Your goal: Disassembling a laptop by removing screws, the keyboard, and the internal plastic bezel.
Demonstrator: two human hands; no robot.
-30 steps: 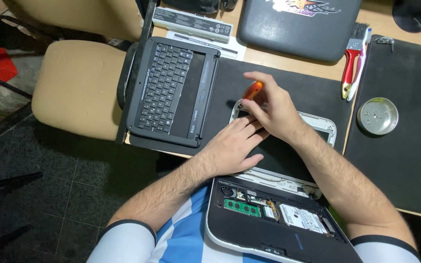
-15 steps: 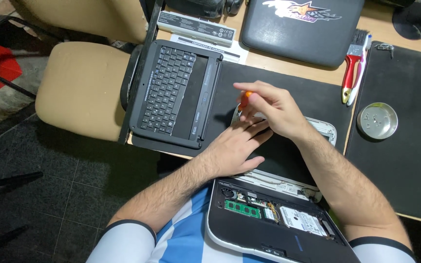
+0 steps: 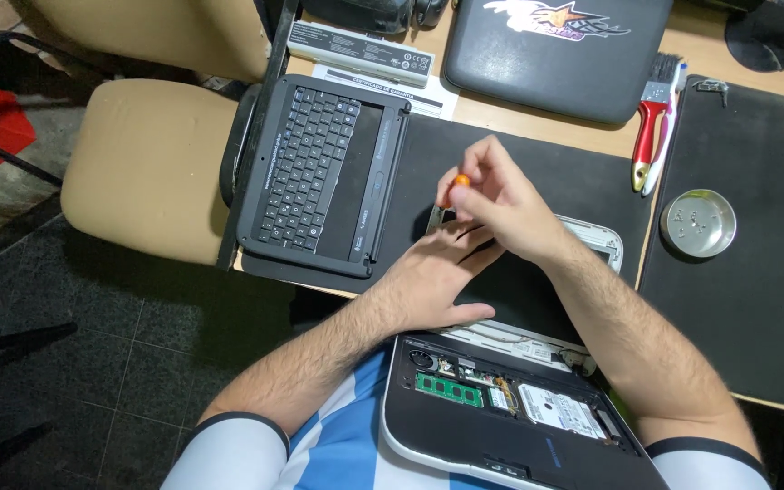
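While our right hand (image 3: 501, 204) pinches the orange-handled screwdriver (image 3: 458, 184) over the laptop screen bezel (image 3: 605, 240), our left hand (image 3: 433, 272) lies flat and open, steadying it; unscrewing stage, tip needs seating.

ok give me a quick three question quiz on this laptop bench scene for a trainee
1. True or false: the right hand grips an orange-handled screwdriver.
2. Multiple choice: what does the left hand rest on? A) the detached keyboard panel B) the laptop screen panel lying flat on the black mat C) the round metal dish
3. Fill in: the opened laptop base, with a green memory module showing, lies nearest the person, partly over their ____.

Key
1. True
2. B
3. lap
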